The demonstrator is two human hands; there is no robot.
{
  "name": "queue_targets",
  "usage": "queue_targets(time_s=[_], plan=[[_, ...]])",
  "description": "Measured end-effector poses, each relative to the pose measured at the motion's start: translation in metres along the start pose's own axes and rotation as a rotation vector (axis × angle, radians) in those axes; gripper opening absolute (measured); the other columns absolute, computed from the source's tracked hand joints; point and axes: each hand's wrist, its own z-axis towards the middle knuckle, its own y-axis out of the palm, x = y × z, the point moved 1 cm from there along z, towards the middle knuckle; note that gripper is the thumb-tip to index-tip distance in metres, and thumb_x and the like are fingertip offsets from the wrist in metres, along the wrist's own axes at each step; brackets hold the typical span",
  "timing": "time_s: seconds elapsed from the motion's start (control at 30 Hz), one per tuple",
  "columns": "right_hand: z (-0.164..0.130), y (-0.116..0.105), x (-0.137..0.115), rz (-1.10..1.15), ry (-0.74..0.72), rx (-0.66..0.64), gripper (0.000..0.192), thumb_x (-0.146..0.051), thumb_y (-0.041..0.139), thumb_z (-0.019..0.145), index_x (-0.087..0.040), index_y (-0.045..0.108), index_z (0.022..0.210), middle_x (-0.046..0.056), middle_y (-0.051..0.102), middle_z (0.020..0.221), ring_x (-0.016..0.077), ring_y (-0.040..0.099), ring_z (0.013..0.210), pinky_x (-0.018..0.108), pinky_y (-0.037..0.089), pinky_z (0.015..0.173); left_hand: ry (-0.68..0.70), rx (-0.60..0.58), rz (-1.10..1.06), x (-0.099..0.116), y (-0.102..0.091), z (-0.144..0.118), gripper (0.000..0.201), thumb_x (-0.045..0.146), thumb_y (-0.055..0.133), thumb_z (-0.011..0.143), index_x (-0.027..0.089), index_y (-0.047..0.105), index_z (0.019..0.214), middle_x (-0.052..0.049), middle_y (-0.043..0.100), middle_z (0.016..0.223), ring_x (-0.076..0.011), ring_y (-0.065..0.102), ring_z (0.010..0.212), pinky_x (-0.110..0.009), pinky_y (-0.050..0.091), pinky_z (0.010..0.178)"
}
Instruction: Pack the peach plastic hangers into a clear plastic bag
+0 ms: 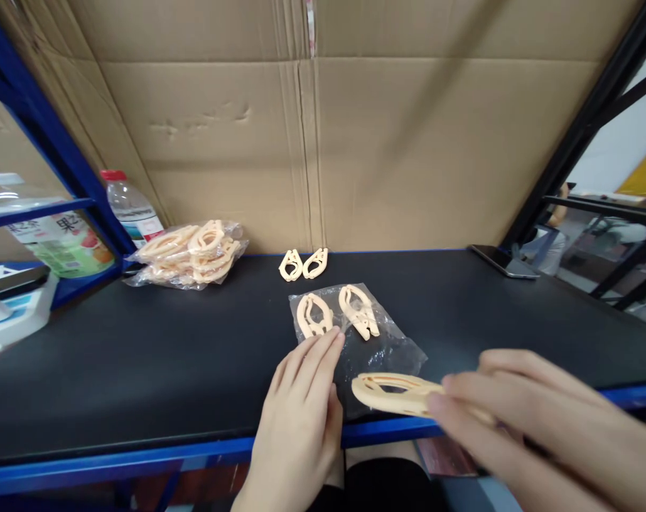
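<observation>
A clear plastic bag (397, 346) lies on the black tabletop in front of me, with two cream plastic folding hangers (360, 313) in or on it, folded up. My left hand (300, 409) is at the bag's near left side, fingers stretched over its edge and thumb lower down. Its fingertips reach the left hanger of the pair. In my right hand (519, 405), somewhat blurred, another folding hanger (394, 395) is pinched between thumb and fingers. It is raised above the front edge, its looped end pointing left. My right fingers hide its other end.
Two loose folded hangers (315, 264) lie behind the bag. A packed bag of hangers (192, 254) sits at the back left beside a red-capped bottle (132, 210). A phone (502, 262) rests at the back right. Cardboard (408, 142) walls the back; blue frame posts (50, 135) stand left.
</observation>
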Motion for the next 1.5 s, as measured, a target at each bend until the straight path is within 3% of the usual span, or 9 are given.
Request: queue_targets(time_s=[0.17, 0.3, 0.5, 0.63, 0.8, 0.93, 1.07, 1.27, 1.5], plan=[[0.025, 0.052, -0.002, -0.167, -0.219, -0.065, 0.031, -0.009, 0.039, 0.089, -0.009, 0.070, 0.091, 0.013, 0.068, 0.088, 0.0237, 0.061, 0.075, 0.043, 0.050, 0.078, 0.018, 0.001, 0.034, 0.000, 0.000, 0.000, 0.065, 0.001, 0.038, 0.080, 0.016, 0.032, 0.143, -0.004, 0.039, 0.146, -0.0229, 0.035, 0.132, -0.041, 0.036, 0.107], [0.029, 0.091, 0.011, -0.315, -0.154, -0.178, 0.029, -0.007, 0.040, 0.088, -0.006, 0.069, 0.088, 0.015, 0.065, 0.089, 0.0222, 0.059, 0.074, 0.043, 0.047, 0.086, 0.068, -0.031, 0.069, 0.000, 0.000, -0.001, 0.070, 0.000, 0.038, 0.076, 0.016, 0.030, 0.144, -0.004, 0.038, 0.147, -0.0246, 0.033, 0.133, -0.044, 0.036, 0.107], [0.037, 0.084, 0.021, -0.043, -0.032, -0.196, 0.023, -0.013, 0.048, 0.088, -0.014, 0.061, 0.069, 0.006, 0.056, 0.072, 0.0180, 0.052, 0.071, 0.036, 0.041, 0.074, 0.135, -0.011, 0.095, -0.002, -0.001, -0.003, 0.067, -0.001, 0.039, 0.074, 0.013, 0.040, 0.139, -0.007, 0.047, 0.142, -0.0265, 0.042, 0.128, -0.044, 0.043, 0.101], [0.062, 0.092, 0.063, 0.107, 0.130, -0.168, 0.024, -0.025, 0.045, 0.091, -0.015, 0.063, 0.079, 0.005, 0.058, 0.071, 0.0183, 0.050, 0.071, 0.035, 0.040, 0.072, 0.149, 0.016, 0.071, -0.003, 0.000, -0.006, 0.055, 0.001, 0.040, 0.077, 0.013, 0.050, 0.129, -0.006, 0.055, 0.133, -0.0244, 0.049, 0.122, -0.038, 0.050, 0.095], [0.099, 0.167, 0.136, -0.002, 0.090, -0.542, 0.042, -0.015, 0.050, 0.088, -0.008, 0.048, 0.129, 0.015, 0.060, 0.120, 0.0266, 0.049, 0.110, 0.039, 0.041, 0.089, 0.105, 0.032, 0.029, -0.001, 0.001, -0.006, 0.044, 0.004, 0.042, 0.082, 0.011, 0.054, 0.124, -0.011, 0.059, 0.128, -0.0243, 0.051, 0.119, -0.039, 0.051, 0.096], [0.122, 0.234, 0.161, 0.014, 0.049, -0.657, 0.060, 0.002, 0.051, 0.078, -0.007, 0.039, 0.137, 0.017, 0.048, 0.137, 0.0266, 0.046, 0.120, 0.037, 0.042, 0.092, 0.057, 0.022, 0.013, 0.001, -0.001, -0.005, 0.037, 0.009, 0.045, 0.085, 0.011, 0.056, 0.121, -0.013, 0.059, 0.124, -0.0249, 0.054, 0.117, -0.039, 0.053, 0.095], [0.127, 0.268, 0.165, 0.025, 0.049, -0.724, 0.056, -0.001, 0.056, 0.080, -0.008, 0.042, 0.134, 0.017, 0.047, 0.137, 0.0270, 0.043, 0.125, 0.039, 0.043, 0.094, 0.045, 0.033, -0.008, -0.002, -0.002, -0.008, 0.035, 0.010, 0.046, 0.086, 0.012, 0.056, 0.120, -0.014, 0.058, 0.125, -0.0249, 0.053, 0.117, -0.039, 0.053, 0.095], [0.107, 0.249, 0.179, 0.057, 0.148, -0.778, 0.023, -0.017, 0.053, 0.090, -0.011, 0.059, 0.112, 0.010, 0.063, 0.110, 0.0209, 0.062, 0.095, 0.039, 0.049, 0.085, -0.001, 0.048, -0.040, -0.007, -0.008, -0.015, 0.039, 0.011, 0.049, 0.085, 0.015, 0.052, 0.124, -0.011, 0.056, 0.128, -0.0263, 0.044, 0.126, -0.042, 0.049, 0.099], [0.063, 0.162, 0.171, 0.183, 0.258, -0.572, 0.035, -0.008, 0.037, 0.093, -0.010, 0.050, 0.125, 0.010, 0.069, 0.099, 0.0160, 0.066, 0.086, 0.028, 0.048, 0.081, -0.047, 0.113, -0.103, -0.005, -0.009, -0.019, 0.039, 0.012, 0.051, 0.087, 0.018, 0.050, 0.126, -0.009, 0.058, 0.124, -0.0256, 0.047, 0.121, -0.043, 0.048, 0.098]])
